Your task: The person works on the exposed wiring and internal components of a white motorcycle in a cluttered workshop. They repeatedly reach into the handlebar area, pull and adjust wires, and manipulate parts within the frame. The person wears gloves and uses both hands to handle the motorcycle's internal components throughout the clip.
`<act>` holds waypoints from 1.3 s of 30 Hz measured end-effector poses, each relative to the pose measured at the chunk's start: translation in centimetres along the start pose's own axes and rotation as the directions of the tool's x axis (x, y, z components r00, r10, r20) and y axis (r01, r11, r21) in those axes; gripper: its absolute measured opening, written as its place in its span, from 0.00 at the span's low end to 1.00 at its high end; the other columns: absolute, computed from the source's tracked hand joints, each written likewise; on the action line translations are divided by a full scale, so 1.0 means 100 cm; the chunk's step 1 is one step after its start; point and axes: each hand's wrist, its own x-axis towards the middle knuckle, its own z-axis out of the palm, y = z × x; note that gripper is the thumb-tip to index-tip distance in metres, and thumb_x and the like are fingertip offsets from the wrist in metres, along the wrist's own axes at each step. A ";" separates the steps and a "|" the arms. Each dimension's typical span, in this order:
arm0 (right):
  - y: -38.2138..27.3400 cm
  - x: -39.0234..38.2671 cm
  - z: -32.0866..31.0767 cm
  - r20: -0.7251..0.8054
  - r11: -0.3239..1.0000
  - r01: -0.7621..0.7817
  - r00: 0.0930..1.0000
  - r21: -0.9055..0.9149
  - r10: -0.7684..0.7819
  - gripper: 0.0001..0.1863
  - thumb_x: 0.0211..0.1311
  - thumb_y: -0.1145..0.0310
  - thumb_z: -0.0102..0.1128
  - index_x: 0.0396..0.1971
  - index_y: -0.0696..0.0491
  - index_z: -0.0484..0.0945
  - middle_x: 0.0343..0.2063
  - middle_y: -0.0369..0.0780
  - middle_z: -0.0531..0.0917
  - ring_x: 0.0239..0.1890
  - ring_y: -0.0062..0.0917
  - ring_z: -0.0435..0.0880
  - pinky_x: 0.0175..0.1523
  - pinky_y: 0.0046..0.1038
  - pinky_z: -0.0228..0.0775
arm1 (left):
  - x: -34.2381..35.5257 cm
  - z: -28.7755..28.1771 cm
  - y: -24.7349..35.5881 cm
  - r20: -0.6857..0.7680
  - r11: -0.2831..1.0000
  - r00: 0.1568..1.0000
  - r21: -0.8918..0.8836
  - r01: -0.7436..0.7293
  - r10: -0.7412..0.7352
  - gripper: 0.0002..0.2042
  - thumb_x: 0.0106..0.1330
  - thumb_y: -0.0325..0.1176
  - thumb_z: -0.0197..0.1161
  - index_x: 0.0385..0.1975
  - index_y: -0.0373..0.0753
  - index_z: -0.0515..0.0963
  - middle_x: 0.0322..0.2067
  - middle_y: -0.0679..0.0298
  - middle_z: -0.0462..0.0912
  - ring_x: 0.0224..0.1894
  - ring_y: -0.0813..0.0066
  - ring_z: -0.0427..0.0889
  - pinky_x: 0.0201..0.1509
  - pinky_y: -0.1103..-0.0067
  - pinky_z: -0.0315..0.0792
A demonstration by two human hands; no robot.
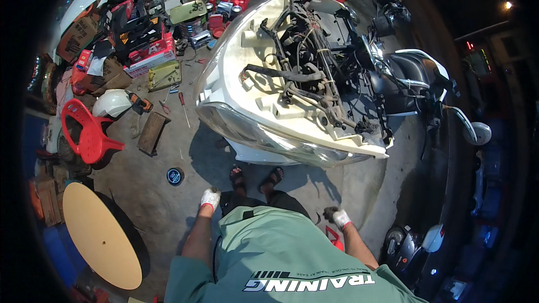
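Observation:
My left hand (210, 198), in a white work glove with a red cuff, hangs beside my left hip; its fingers are too small and turned away to make out. On the other side hangs my right hand (338, 217), gloved too and dark at the fingers, which look loosely apart with nothing visible in them. Neither hand touches anything I can see. Ahead of my feet stands a large cream vehicle body shell (264, 120) with a clear glossy cover along its near edge. Inside it, black wiring and hoses (303, 73) lie exposed.
Left of the shell are a screwdriver (184, 109), a wooden block (152, 133), a red plastic seat (84, 134), a white helmet (110, 103) and a round black-and-blue tin (175, 177). A tan disc (101, 235) stands nearer. Boxes crowd the far left; a black seat (412, 73) is at right.

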 end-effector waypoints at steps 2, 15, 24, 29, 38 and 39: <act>-0.045 -0.020 -0.009 -0.013 0.996 0.072 0.997 0.047 -0.071 0.16 0.67 0.62 0.65 0.48 0.56 0.84 0.39 0.37 0.88 0.38 0.21 0.84 0.42 0.24 0.73 | -0.002 0.006 0.006 -0.045 0.998 0.999 -0.053 -0.031 0.028 0.12 0.69 0.30 0.59 0.47 0.33 0.81 0.43 0.53 0.87 0.46 0.63 0.85 0.52 0.71 0.76; -0.224 -0.102 -0.178 -0.672 0.664 0.711 0.611 0.232 -0.419 0.12 0.72 0.69 0.56 0.46 0.59 0.82 0.32 0.40 0.86 0.28 0.18 0.80 0.34 0.21 0.74 | -0.095 -0.190 0.400 -0.730 0.445 0.374 -0.107 -0.889 0.572 0.13 0.70 0.24 0.58 0.53 0.30 0.77 0.48 0.56 0.83 0.48 0.70 0.80 0.59 0.74 0.73; -0.422 -0.134 -0.127 -0.041 0.706 0.703 0.711 0.089 -0.702 0.15 0.70 0.64 0.55 0.44 0.59 0.84 0.35 0.36 0.86 0.29 0.13 0.80 0.36 0.17 0.71 | -0.130 -0.097 0.629 0.075 0.157 0.217 0.472 -0.868 0.973 0.32 0.61 0.45 0.67 0.62 0.32 0.71 0.55 0.43 0.78 0.60 0.48 0.77 0.65 0.63 0.71; -0.457 -0.051 -0.100 -0.016 0.666 0.740 0.670 0.089 -0.742 0.20 0.72 0.58 0.53 0.40 0.61 0.84 0.27 0.41 0.86 0.25 0.22 0.81 0.33 0.27 0.73 | -0.078 -0.031 0.679 0.269 0.220 0.527 0.691 -0.689 0.806 0.43 0.59 0.53 0.70 0.69 0.34 0.62 0.61 0.39 0.73 0.64 0.45 0.73 0.69 0.64 0.68; -0.491 -0.013 -0.083 -0.077 0.667 0.718 0.690 0.198 -0.720 0.15 0.62 0.63 0.63 0.37 0.62 0.84 0.22 0.38 0.83 0.21 0.21 0.78 0.27 0.26 0.66 | -0.019 0.014 0.685 0.129 0.254 0.382 0.551 -0.795 0.915 0.18 0.58 0.38 0.67 0.48 0.38 0.81 0.47 0.49 0.85 0.52 0.50 0.83 0.56 0.66 0.76; -0.488 -0.009 -0.083 -0.093 0.685 0.701 0.709 0.198 -0.699 0.15 0.61 0.64 0.63 0.36 0.63 0.84 0.22 0.39 0.83 0.22 0.21 0.79 0.27 0.26 0.67 | -0.022 0.016 0.685 0.142 0.248 0.372 0.527 -0.813 0.917 0.18 0.58 0.39 0.67 0.47 0.38 0.82 0.46 0.50 0.86 0.51 0.51 0.84 0.55 0.66 0.76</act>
